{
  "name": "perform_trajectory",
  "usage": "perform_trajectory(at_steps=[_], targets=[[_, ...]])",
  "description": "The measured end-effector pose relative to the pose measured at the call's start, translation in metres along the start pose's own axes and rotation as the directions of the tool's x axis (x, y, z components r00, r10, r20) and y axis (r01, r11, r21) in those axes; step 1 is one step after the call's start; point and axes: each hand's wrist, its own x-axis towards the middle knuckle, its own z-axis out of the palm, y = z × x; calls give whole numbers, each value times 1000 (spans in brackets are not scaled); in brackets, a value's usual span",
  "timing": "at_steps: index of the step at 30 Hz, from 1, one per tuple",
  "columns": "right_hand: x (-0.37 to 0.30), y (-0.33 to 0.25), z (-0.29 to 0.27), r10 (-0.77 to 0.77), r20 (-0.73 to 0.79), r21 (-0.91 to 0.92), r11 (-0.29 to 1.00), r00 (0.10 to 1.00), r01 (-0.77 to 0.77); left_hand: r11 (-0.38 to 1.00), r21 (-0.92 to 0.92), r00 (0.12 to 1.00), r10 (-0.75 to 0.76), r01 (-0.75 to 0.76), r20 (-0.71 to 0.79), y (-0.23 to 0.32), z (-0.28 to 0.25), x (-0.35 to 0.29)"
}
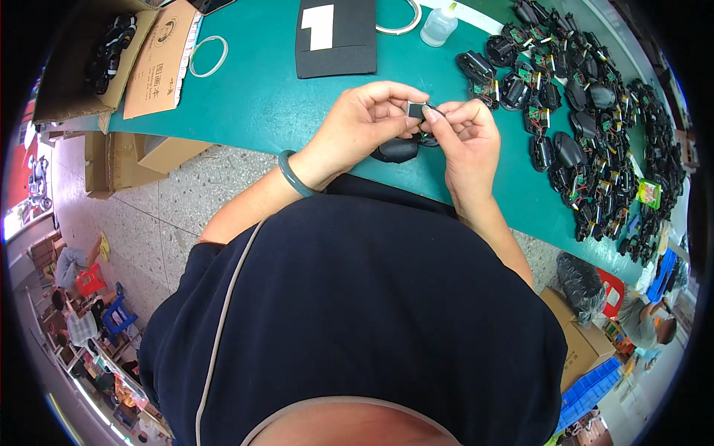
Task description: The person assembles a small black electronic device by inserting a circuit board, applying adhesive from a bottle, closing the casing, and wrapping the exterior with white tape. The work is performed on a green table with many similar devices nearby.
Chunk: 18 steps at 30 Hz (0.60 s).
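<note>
At the near edge of the green counter, our left hand and right hand both pinch a small black part between closed fingertips, above a black housing.

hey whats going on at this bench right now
A person at a green table pinches a small black part between the fingertips of the left hand and right hand. A black rounded shell sits just below the hands; whether it rests on the table is unclear. To the right lie rows of similar black housings with small circuit boards. Farther back are a black pad, a clear bottle and cardboard boxes.
</note>
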Motion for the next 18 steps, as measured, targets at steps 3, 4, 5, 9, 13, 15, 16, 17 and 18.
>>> perform_trajectory(at_steps=[3, 4, 5, 9, 13, 15, 16, 17, 18], targets=[[0, 1, -1, -8, -2, -4, 1000, 1000, 8, 1000, 0, 1000, 3, -3, 6, -1, 0, 1], [0, 1, -1, -10, -4, -7, 1000, 1000, 10, 1000, 0, 1000, 3, -3, 7, -2, 0, 1], [0, 1, -1, -9, -5, -9, 1000, 1000, 9, 1000, 0, 1000, 4, -4, 8, -2, 0, 1], [0, 3, -2, -8, -12, -19, 1000, 1000, 8, 1000, 19, 999, 10, -10, 31, -2, -1, 1], [0, 4, -3, -9, -21, -15, 1000, 1000, 9, 999, 0, 997, 40, -40, 58, -5, -3, 1], [1, 5, -4, -17, -22, -20, 1000, 1000, 17, 999, -21, 997, 49, -48, 55, -5, -2, 1], [1, 5, -4, -21, -23, -23, 1000, 1000, 21, 999, -27, 998, 43, -42, 42, -4, 0, 1], [1, 5, -4, -31, -20, -25, 999, 999, 30, 999, -32, 999, 38, -37, 27, -3, 1, 1], [1, 5, -4, -40, -18, -27, 999, 999, 40, 999, -25, 1000, 27, -26, 13, -2, 2, 1]])
